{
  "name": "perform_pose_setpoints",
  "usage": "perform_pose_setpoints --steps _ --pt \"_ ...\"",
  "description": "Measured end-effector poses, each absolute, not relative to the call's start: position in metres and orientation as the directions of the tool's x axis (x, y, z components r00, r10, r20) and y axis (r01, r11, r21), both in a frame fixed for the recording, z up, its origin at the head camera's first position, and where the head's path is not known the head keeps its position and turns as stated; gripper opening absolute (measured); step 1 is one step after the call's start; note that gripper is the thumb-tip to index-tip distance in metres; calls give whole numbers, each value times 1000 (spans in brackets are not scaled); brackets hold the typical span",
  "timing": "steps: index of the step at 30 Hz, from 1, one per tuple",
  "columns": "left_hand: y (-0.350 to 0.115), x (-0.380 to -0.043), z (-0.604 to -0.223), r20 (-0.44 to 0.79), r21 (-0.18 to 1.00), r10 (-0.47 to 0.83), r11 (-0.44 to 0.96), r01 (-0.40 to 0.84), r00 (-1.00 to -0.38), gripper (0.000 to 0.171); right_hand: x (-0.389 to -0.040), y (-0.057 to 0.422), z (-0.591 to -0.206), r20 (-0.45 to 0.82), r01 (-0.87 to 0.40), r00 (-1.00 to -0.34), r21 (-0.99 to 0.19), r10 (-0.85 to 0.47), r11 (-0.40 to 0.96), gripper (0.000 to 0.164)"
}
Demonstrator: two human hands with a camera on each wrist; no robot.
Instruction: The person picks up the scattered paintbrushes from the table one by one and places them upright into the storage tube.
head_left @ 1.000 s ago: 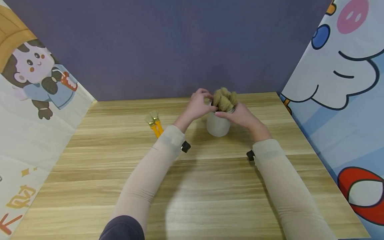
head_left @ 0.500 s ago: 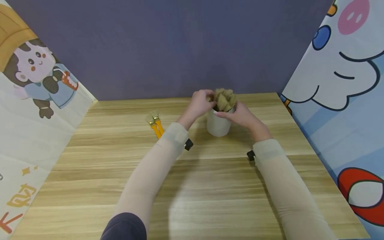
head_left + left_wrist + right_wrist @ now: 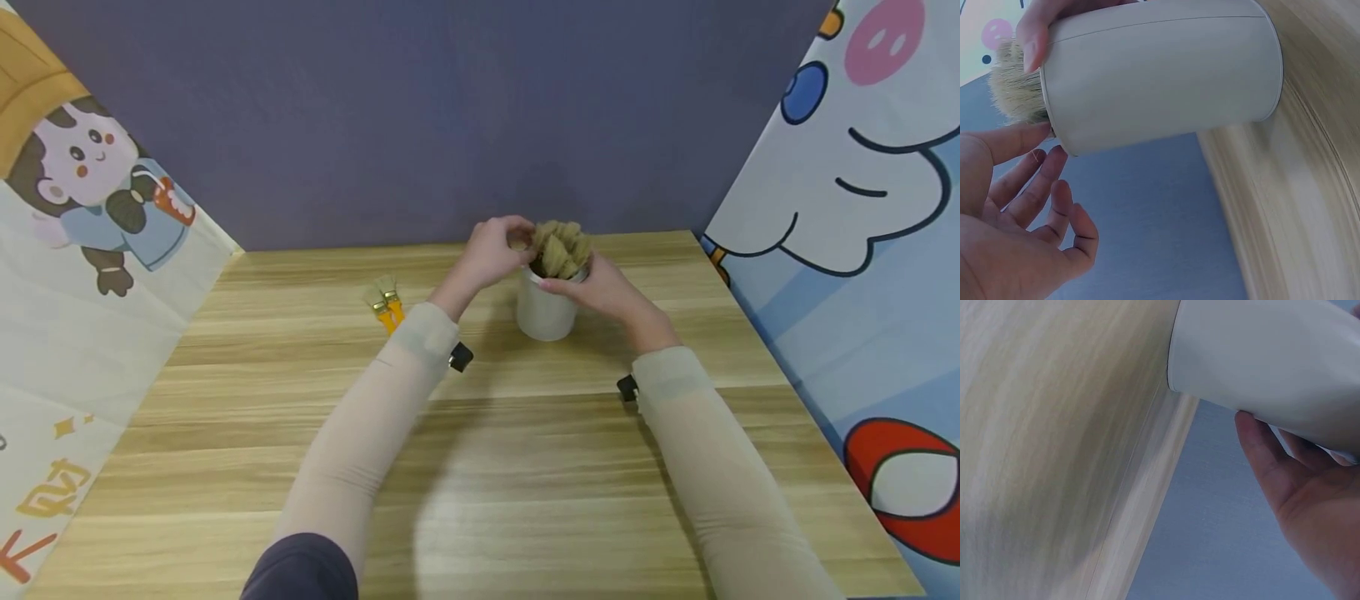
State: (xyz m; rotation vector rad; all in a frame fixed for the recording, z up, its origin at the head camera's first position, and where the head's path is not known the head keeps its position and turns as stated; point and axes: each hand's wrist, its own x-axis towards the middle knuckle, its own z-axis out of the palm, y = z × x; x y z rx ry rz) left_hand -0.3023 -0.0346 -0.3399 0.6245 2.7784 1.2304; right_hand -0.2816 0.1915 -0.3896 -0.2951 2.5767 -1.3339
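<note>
A white cylindrical brush pot with a stitched seam stands upright near the table's back edge. Several paintbrushes fill it, bristles up and handles hidden inside. My right hand grips the pot's right side, thumb over the rim; the right wrist view shows its fingers against the wall. At the left of the rim is my left hand. In the left wrist view its thumb touches the rim beside the bristles, while the other fingers are loosely bent and spread, holding nothing visible.
Two paintbrushes with orange handles lie on the wooden table to the left, partly covered by my left sleeve. A dark panel rises behind the table. Printed cartoon sheets line both sides.
My left hand has shifted slightly left, its fingertips drawing back a little from the bristles. The bristle heads sit a bit differently in the pot. My right hand has kept its hold.
</note>
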Motion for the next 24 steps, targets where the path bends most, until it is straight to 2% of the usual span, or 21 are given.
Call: perform_pose_setpoints --steps 7,16,24 --pt "-56 -305 -332 126 747 359 579 326 -925 39 -282 192 -390 -94 -80 -962 -802 -257 592 105" --pt "-131 -310 -319 107 752 196 625 208 -975 43 -284 191 -390 -122 -47 -964 -796 -236 604 115" --pt "-205 -313 -354 42 720 60 690 72 -997 50 -285 191 -390 -121 -45 -963 -808 -240 588 113"
